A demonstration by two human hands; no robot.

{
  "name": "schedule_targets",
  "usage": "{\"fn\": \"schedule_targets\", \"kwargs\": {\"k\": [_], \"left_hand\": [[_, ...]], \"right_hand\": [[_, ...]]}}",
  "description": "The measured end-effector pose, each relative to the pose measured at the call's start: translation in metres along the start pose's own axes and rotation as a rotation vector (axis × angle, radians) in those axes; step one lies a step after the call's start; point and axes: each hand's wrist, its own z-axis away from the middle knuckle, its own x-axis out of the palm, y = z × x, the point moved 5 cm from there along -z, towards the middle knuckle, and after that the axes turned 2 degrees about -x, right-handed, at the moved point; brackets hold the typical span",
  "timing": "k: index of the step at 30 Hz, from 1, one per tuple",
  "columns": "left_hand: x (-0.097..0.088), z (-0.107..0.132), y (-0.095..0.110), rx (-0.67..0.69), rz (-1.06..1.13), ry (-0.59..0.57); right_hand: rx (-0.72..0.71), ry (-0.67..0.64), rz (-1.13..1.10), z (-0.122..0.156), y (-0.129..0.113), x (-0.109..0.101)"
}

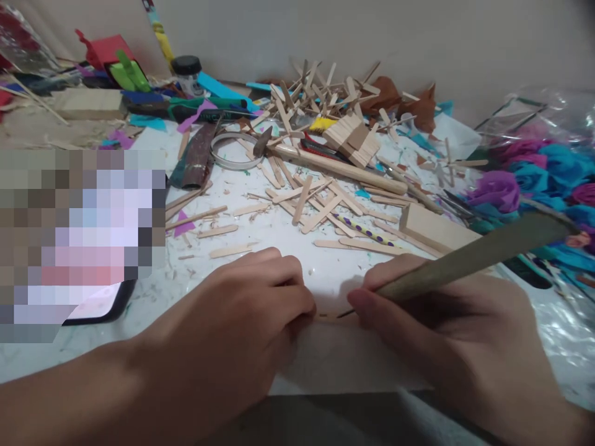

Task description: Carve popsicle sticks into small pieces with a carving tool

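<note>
Near the table's front edge, my left hand (264,303) is closed, with its fingers pressed on a small wooden craft stick (328,316). Most of that stick is hidden by my hands; a short stretch with a small dark mark shows between them. My right hand (446,328) grips a thin pointed tool with a thick greenish-brown handle (474,255), held like a pen. Its dark narrow tip touches or hovers just over the stick, right of the mark; I cannot tell which. The far end of the handle slants up to the right.
Loose craft sticks (320,204) and a hammer (334,167) lie beyond my hands. A tape roll (237,150) is behind on the left, a wooden block (437,229) on the right. A blurred-out phone (111,303) lies left; crepe-paper flowers (530,173) sit at right.
</note>
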Motion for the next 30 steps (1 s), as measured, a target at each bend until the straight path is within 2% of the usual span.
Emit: {"fn": "schedule_targets", "kwargs": {"k": [2, 6, 8, 12, 17, 23, 30], "left_hand": [[-0.0004, 0.0010, -0.0008, -0.002, -0.003, 0.017], [0.0003, -0.0001, -0.0010, 0.011, -0.008, 0.027], [0.0000, -0.0015, -0.0004, 0.020, -0.017, 0.030], [-0.0015, -0.0023, 0.0014, 0.026, -0.025, 0.029], [-0.0041, -0.0012, 0.0037, 0.039, -0.024, 0.049], [-0.0029, -0.0015, 0.0028, 0.048, -0.024, 0.052], [-0.0047, -0.0019, 0.0032, 0.055, -0.001, 0.060]], "right_hand": [[-0.039, 0.017, 0.055, -0.0007, -0.0028, 0.0005], [-0.097, 0.029, -0.033, -0.0027, -0.0044, 0.0023], [-0.104, -0.004, 0.004, -0.0025, -0.0036, 0.0045], [-0.169, 0.016, 0.074, -0.0013, -0.0050, 0.0039], [-0.130, -0.050, 0.157, -0.0020, -0.0018, 0.0055], [-0.070, -0.036, 0.158, -0.0017, -0.0048, 0.0049], [-0.137, -0.043, 0.205, 0.0011, -0.0057, 0.0030]]}}
